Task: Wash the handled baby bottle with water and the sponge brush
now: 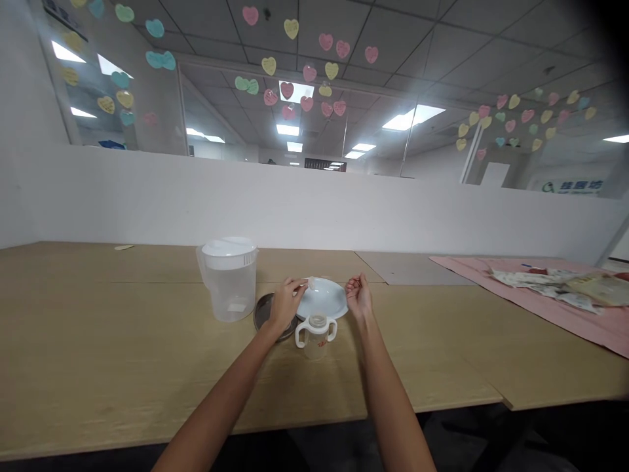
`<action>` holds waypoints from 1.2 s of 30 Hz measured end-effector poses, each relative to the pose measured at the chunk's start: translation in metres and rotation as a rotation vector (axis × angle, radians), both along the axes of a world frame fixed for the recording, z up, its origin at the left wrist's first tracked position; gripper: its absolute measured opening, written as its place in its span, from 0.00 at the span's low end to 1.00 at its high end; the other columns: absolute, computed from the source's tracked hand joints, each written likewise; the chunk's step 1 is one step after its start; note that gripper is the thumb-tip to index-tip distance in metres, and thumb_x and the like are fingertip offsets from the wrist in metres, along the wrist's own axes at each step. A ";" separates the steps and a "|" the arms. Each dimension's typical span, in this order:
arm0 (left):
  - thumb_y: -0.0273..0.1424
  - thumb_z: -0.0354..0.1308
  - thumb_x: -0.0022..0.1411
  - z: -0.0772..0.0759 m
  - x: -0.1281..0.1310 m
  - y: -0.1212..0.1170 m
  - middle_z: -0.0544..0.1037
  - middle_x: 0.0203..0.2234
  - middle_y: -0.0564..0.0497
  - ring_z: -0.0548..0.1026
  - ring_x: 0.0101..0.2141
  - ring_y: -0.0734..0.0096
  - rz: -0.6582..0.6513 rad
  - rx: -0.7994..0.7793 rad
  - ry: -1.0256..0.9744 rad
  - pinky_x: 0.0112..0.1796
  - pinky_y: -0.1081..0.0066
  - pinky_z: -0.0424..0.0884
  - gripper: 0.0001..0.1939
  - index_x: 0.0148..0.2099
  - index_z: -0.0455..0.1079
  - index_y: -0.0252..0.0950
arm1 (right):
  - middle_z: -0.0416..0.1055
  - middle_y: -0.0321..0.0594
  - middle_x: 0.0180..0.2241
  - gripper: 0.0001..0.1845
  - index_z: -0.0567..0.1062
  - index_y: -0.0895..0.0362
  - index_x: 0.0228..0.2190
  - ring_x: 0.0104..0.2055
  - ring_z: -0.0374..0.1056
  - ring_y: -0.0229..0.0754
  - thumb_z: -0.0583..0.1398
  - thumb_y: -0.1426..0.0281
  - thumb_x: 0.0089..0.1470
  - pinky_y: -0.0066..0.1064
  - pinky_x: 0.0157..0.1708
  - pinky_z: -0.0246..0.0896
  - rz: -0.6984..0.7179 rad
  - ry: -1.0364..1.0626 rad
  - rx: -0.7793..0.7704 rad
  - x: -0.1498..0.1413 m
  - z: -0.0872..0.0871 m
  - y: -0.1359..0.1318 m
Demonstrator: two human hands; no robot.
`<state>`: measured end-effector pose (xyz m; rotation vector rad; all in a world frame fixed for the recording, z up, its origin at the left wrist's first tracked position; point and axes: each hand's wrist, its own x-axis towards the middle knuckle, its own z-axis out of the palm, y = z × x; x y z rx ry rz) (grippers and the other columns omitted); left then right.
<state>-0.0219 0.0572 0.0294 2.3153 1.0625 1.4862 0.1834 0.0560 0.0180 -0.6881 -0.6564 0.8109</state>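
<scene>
Left hand: we see the left hand (286, 301) with thumb and fingers pinched on a small translucent piece (311, 283), at the left side of the bowl.
Right hand: we find the right hand (360, 295) just beside the bowl's right rim, fingers curled; we cannot tell whether it grips anything.
White bowl: we place the white bowl (322, 299) between the two hands, about midway from the table's far edge to its near edge.
Two-handled cup: we have the two-handled cup (316, 344) upright in front of the bowl, nearer the near edge of the table (122, 341), with red marking on its clear body; whether it touches the bowl we cannot tell.
Dark round dish: we see the dark round dish (262, 313) left of the cup, partly hidden by the left hand and wrist.
Lidded pitcher: we note the lidded pitcher (233, 283) standing upright left of the dish, its lid white and its body translucent.
Far left: we spot a thin pale strip (124, 247) by the far edge, toward the far left corner.
Right side: we see a grey sheet (413, 269) along the far edge, then a pink cloth (609, 330) toward the far right corner, bearing flat packets (565, 286).
</scene>
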 end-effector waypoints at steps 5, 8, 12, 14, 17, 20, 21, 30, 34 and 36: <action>0.32 0.49 0.60 0.001 0.013 0.000 0.74 0.36 0.50 0.72 0.37 0.70 -0.020 -0.019 0.067 0.41 0.70 0.67 0.11 0.40 0.72 0.38 | 0.58 0.29 0.13 0.21 0.61 0.55 0.18 0.15 0.56 0.30 0.55 0.53 0.49 0.22 0.17 0.54 -0.014 0.047 -0.037 0.000 -0.005 0.002; 0.32 0.48 0.61 0.002 0.014 0.000 0.74 0.37 0.50 0.72 0.36 0.70 -0.018 -0.029 0.056 0.40 0.71 0.67 0.12 0.41 0.72 0.37 | 0.59 0.29 0.13 0.21 0.62 0.55 0.18 0.15 0.56 0.30 0.54 0.51 0.48 0.23 0.16 0.52 -0.059 0.019 -0.047 -0.001 -0.007 0.003; 0.32 0.48 0.61 0.000 0.012 -0.001 0.74 0.35 0.50 0.71 0.35 0.71 0.000 -0.016 0.033 0.39 0.72 0.67 0.12 0.41 0.72 0.37 | 0.60 0.30 0.14 0.21 0.63 0.56 0.18 0.15 0.56 0.30 0.55 0.51 0.47 0.23 0.15 0.50 -0.042 -0.032 -0.029 -0.004 -0.004 0.002; 0.31 0.48 0.61 0.000 0.012 -0.001 0.74 0.35 0.49 0.71 0.35 0.71 0.010 -0.010 0.049 0.39 0.72 0.67 0.12 0.41 0.72 0.37 | 0.61 0.31 0.14 0.21 0.64 0.57 0.18 0.16 0.57 0.30 0.56 0.52 0.46 0.23 0.15 0.50 -0.021 -0.034 -0.011 -0.005 -0.002 0.000; 0.31 0.47 0.61 0.004 0.012 0.001 0.73 0.34 0.49 0.71 0.35 0.70 0.015 0.005 0.113 0.39 0.71 0.66 0.12 0.41 0.72 0.36 | 0.62 0.31 0.14 0.22 0.65 0.57 0.18 0.16 0.57 0.30 0.57 0.51 0.45 0.23 0.15 0.51 -0.022 -0.019 0.028 -0.006 -0.001 -0.001; 0.30 0.47 0.62 0.008 0.012 0.002 0.73 0.34 0.49 0.70 0.36 0.69 0.010 0.044 0.167 0.40 0.70 0.65 0.13 0.42 0.71 0.37 | 0.61 0.31 0.14 0.22 0.65 0.57 0.18 0.15 0.57 0.30 0.58 0.50 0.44 0.23 0.15 0.50 -0.061 -0.039 0.038 -0.006 -0.001 -0.001; 0.30 0.47 0.62 0.010 0.012 0.003 0.73 0.34 0.49 0.70 0.37 0.69 0.017 0.060 0.181 0.40 0.70 0.65 0.13 0.42 0.71 0.37 | 0.61 0.31 0.14 0.23 0.65 0.57 0.18 0.15 0.57 0.30 0.58 0.50 0.44 0.23 0.15 0.50 -0.073 -0.050 0.030 -0.006 -0.001 -0.001; 0.32 0.48 0.61 0.020 0.009 0.009 0.74 0.34 0.49 0.67 0.37 0.65 0.120 0.164 0.444 0.40 0.66 0.60 0.12 0.41 0.72 0.39 | 0.61 0.31 0.13 0.23 0.65 0.57 0.18 0.15 0.57 0.30 0.57 0.50 0.44 0.23 0.15 0.51 -0.145 -0.096 -0.007 -0.003 -0.004 0.000; 0.33 0.48 0.61 0.024 0.008 0.010 0.74 0.34 0.50 0.66 0.38 0.66 0.117 0.172 0.490 0.40 0.66 0.58 0.12 0.41 0.72 0.40 | 0.62 0.32 0.13 0.23 0.67 0.58 0.17 0.15 0.58 0.30 0.59 0.50 0.41 0.23 0.15 0.52 -0.092 -0.081 0.017 -0.002 -0.006 0.002; 0.32 0.49 0.61 0.025 0.009 0.011 0.74 0.34 0.50 0.66 0.38 0.66 0.092 0.167 0.532 0.40 0.66 0.58 0.11 0.40 0.72 0.40 | 0.64 0.33 0.13 0.23 0.68 0.59 0.18 0.16 0.59 0.31 0.61 0.50 0.39 0.23 0.16 0.54 -0.014 -0.102 0.033 -0.002 -0.006 0.002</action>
